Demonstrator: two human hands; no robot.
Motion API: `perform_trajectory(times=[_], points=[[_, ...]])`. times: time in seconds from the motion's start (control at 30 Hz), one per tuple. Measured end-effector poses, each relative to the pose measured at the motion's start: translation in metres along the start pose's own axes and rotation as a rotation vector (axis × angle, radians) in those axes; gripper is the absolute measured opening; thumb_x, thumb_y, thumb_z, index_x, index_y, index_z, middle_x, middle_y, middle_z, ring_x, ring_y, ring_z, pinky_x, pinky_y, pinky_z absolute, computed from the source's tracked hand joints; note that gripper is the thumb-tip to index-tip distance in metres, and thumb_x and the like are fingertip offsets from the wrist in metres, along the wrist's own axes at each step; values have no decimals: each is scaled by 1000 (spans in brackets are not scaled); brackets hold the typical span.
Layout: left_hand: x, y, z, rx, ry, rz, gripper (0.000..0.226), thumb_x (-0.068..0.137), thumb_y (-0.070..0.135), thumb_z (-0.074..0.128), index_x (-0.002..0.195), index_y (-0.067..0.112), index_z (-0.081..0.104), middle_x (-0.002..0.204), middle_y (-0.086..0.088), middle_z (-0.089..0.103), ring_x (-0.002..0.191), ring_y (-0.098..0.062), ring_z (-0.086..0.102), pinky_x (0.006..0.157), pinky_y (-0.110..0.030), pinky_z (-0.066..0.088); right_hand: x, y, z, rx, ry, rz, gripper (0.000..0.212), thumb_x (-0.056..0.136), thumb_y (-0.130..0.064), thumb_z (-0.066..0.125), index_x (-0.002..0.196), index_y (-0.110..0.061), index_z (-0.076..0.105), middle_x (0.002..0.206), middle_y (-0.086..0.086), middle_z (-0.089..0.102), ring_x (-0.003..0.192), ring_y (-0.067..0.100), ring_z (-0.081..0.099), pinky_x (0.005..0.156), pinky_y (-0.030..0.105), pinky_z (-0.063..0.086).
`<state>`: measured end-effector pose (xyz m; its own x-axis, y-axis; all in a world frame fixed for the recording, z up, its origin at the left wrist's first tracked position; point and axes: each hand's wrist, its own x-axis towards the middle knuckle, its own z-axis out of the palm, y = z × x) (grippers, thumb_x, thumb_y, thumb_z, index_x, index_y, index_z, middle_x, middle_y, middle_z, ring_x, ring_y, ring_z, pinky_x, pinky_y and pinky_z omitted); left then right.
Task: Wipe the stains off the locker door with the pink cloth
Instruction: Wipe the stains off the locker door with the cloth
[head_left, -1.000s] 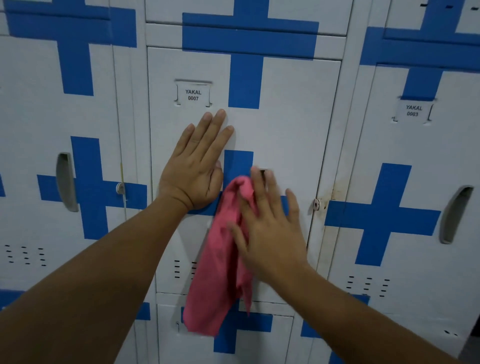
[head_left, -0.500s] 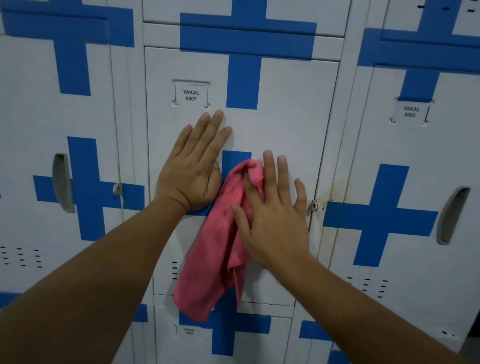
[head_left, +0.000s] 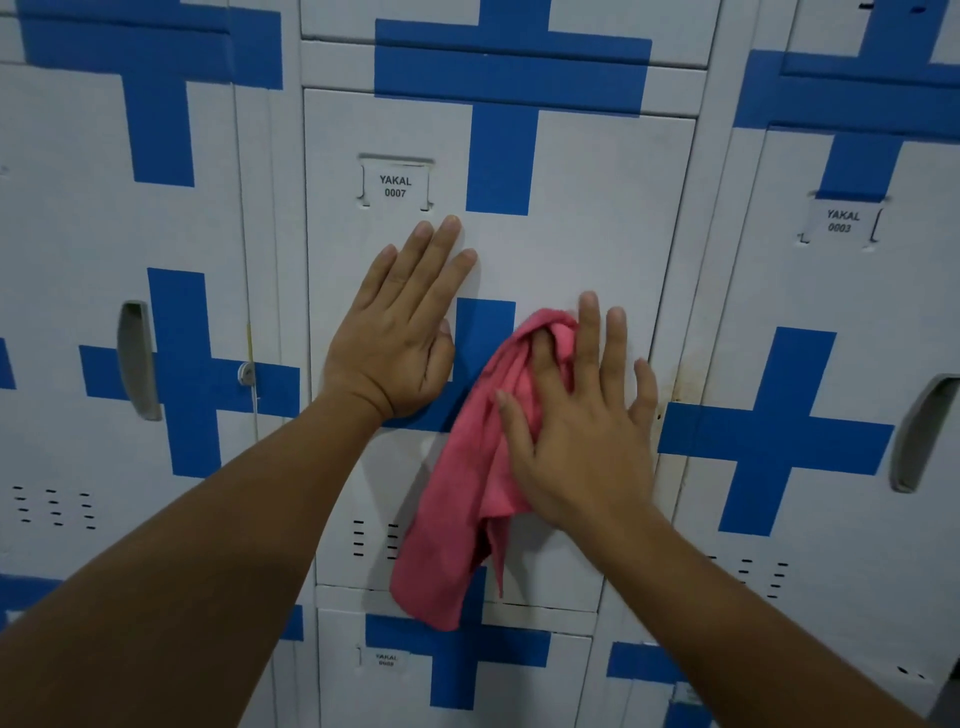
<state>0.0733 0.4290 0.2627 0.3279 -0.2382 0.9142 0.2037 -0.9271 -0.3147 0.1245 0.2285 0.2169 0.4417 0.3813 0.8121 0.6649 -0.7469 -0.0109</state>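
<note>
**A:** Where are you standing?

**B:** I face a wall of white metal lockers painted with blue crosses. Nearest to me, my two bare forearms reach forward from the bottom of the view.

**A:** And your hands?

**B:** My right hand (head_left: 576, 415) lies flat, fingers spread apart, pressing the pink cloth (head_left: 462, 483) against the locker door (head_left: 597, 208). The cloth bunches under my fingers and its loose end hangs down past the door's lower edge. My left hand (head_left: 400, 332) rests flat on the same door, fingers together, just left of the cloth, holding nothing.

**A:** Anything beyond them?

**B:** Above my left hand, a label (head_left: 396, 186) reads "YAKAL 0007". Brownish stains (head_left: 675, 379) mark the door's right edge, beside my little finger.
</note>
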Motion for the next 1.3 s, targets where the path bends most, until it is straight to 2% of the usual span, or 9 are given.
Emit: perform_trajectory(times=[0.1,0.23,0.37,0.5,0.63,0.83,0.93,1.2,1.3], points=[[0,0,0,14,-8,2,70,89,18,38,157,5,28,166,-17,23,155,-32,18,128,-48,13,-37,0,22,26,-59,82,73,99,-62,27,159,-23,15,165,9,-17,151,28,-19,120,56,5],[0,0,-1,19,-20,3,70,91,20,37,158,5,26,166,-17,21,155,-33,17,128,-48,14,-47,8,30,11,-62,40,71,98,-62,29,159,-26,17,165,9,-16,151,29,-18,120,54,3],[0,0,-1,20,-21,8,70,90,19,36,158,4,25,166,-18,21,155,-34,16,128,-49,13,-17,9,13,46,-40,33,70,100,-62,24,159,-29,5,164,8,-23,150,27,-23,121,48,-7],[0,0,-1,19,-15,7,70,91,20,35,158,5,25,166,-18,20,156,-33,16,128,-47,11,-27,4,19,72,-42,22,76,100,-61,25,159,-18,2,164,11,-18,151,26,-18,123,46,-6],[0,0,-1,22,-11,6,70,90,20,36,158,6,25,166,-17,21,155,-33,16,128,-46,11,-66,4,45,45,-147,17,80,98,-64,23,159,-14,7,165,12,-15,152,29,-12,121,49,-1],[0,0,-1,24,-19,-2,70,90,20,37,158,6,25,166,-17,21,155,-33,16,128,-45,9,-24,-1,26,56,-17,18,79,100,-63,22,159,-14,2,164,12,-19,150,26,-20,121,47,-11],[0,0,-1,28,-16,-1,70,90,19,37,158,5,26,166,-18,22,155,-34,17,128,-46,10,-10,-4,18,83,18,40,78,100,-62,22,159,-16,1,165,12,-17,150,25,-21,121,48,-10],[0,0,-1,36,-21,-3,70,91,20,37,158,6,26,166,-17,21,156,-33,16,128,-47,11,-57,7,46,43,-71,-18,77,100,-60,28,158,-15,6,166,13,-11,153,29,-9,120,52,2],[1,0,-1,39,-23,-4,70,91,21,37,158,6,25,166,-17,21,156,-33,15,128,-47,11,-39,7,39,42,-37,-26,78,99,-60,26,158,-15,2,165,13,-15,152,29,-13,120,51,-3]])
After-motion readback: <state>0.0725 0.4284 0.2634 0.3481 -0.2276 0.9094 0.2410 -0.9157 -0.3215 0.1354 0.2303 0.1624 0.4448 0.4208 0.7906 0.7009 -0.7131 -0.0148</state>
